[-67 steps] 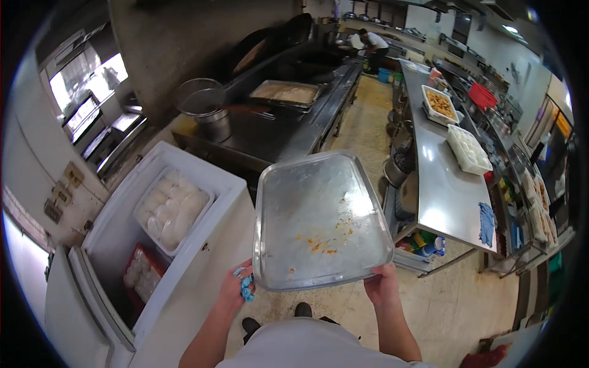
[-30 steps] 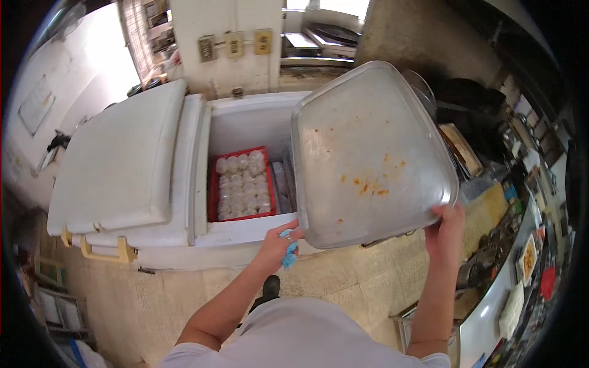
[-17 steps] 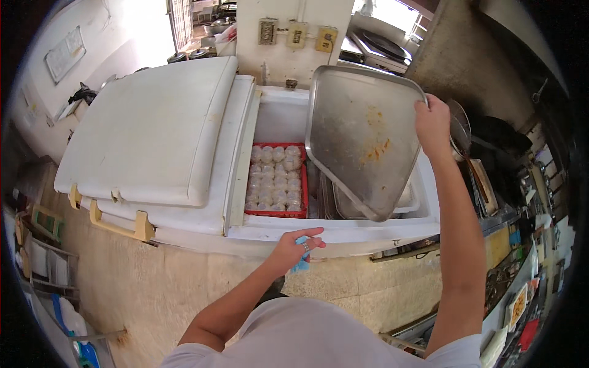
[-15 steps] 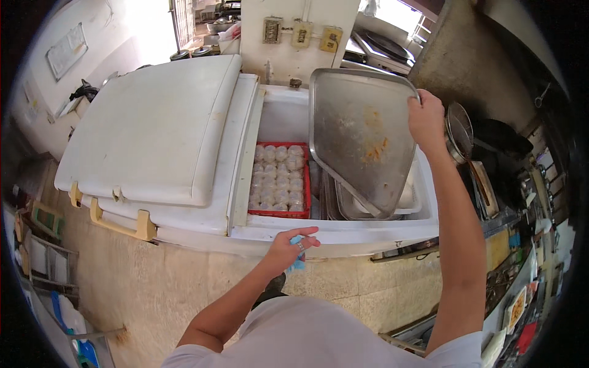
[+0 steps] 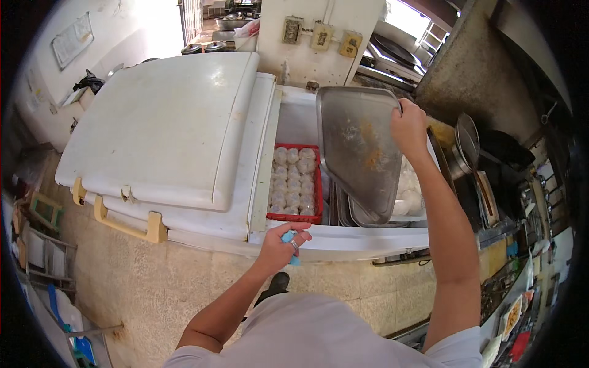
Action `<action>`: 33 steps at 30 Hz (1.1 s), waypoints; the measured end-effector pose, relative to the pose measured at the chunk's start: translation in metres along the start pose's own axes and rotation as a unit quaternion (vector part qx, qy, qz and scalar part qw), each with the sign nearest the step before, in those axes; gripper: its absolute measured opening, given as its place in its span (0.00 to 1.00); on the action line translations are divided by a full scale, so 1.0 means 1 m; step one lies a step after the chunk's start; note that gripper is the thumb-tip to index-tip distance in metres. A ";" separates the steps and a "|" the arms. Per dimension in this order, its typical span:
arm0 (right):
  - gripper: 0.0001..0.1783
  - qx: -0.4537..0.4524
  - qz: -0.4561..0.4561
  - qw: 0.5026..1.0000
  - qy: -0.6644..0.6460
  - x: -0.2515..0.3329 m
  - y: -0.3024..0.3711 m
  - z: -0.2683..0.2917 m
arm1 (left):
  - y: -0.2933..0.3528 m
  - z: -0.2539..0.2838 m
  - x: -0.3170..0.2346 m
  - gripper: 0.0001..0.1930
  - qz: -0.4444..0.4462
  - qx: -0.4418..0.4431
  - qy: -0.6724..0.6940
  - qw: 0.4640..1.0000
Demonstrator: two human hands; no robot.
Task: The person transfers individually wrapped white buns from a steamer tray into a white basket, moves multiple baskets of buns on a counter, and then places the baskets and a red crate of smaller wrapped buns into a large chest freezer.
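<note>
Kitchen, open chest freezer (image 5: pixel 343 236): steel tray (image 5: pixel 359 159) tilted steeply over right compartment, long axis running away, top corner clamped in right hand (image 5: pixel 410 127); left hand (image 5: pixel 283 245) at near rim, fingers curled on blue scrap (image 5: pixel 288 238), red crate (image 5: pixel 294 184) just beyond.

This is a commercial kitchen. A white chest freezer (image 5: pixel 184 135) stands open, with a red crate of dough balls (image 5: pixel 294 181) and stacked metal trays (image 5: pixel 359 153) just beyond the fingers. To their right hang a strainer (image 5: pixel 467 138) and dark pans (image 5: pixel 506 147) by a cooking line, and the floor (image 5: pixel 153 288) below is worn tile.
</note>
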State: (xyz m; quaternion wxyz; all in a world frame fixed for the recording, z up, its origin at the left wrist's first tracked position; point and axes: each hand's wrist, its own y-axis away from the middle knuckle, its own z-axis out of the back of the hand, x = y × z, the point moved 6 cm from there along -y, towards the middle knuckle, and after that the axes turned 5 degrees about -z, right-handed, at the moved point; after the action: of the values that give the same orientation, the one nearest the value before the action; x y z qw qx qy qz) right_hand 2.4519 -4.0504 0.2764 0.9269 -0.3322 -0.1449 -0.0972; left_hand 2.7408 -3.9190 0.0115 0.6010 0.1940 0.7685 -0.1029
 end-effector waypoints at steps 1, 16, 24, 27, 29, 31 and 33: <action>0.16 -0.005 -0.001 1.000 0.011 -0.003 0.000 -0.002 | -0.001 0.000 0.000 0.13 -0.003 0.001 0.004 1.000; 0.11 0.026 -0.024 0.997 0.072 -0.010 0.028 -0.076 | -0.014 0.001 -0.002 0.11 -0.023 -0.025 -0.006 0.999; 0.12 0.120 0.032 0.981 0.150 0.004 0.063 -0.145 | -0.048 -0.009 -0.009 0.12 -0.004 -0.087 -0.076 0.993; 0.13 0.132 0.111 0.971 0.163 0.025 0.084 -0.165 | -0.082 -0.004 0.003 0.13 -0.036 -0.159 0.003 0.987; 0.11 0.112 0.156 0.973 0.130 0.028 0.101 -0.175 | -0.106 -0.001 0.013 0.15 0.042 -0.172 0.079 0.981; 0.10 0.110 0.200 0.963 0.144 0.029 0.119 -0.189 | -0.127 0.003 0.021 0.18 0.078 -0.190 0.111 0.972; 0.09 0.109 0.236 0.956 0.136 0.036 0.132 -0.197 | -0.148 0.013 0.031 0.23 0.065 -0.217 0.102 0.969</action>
State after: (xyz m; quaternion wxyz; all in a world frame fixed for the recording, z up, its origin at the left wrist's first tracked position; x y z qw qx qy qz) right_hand 2.5623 -4.0798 0.0651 0.9650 -0.2374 0.0553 0.0967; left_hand 2.6835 -4.0527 -0.0332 0.5523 0.1183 0.8155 0.1259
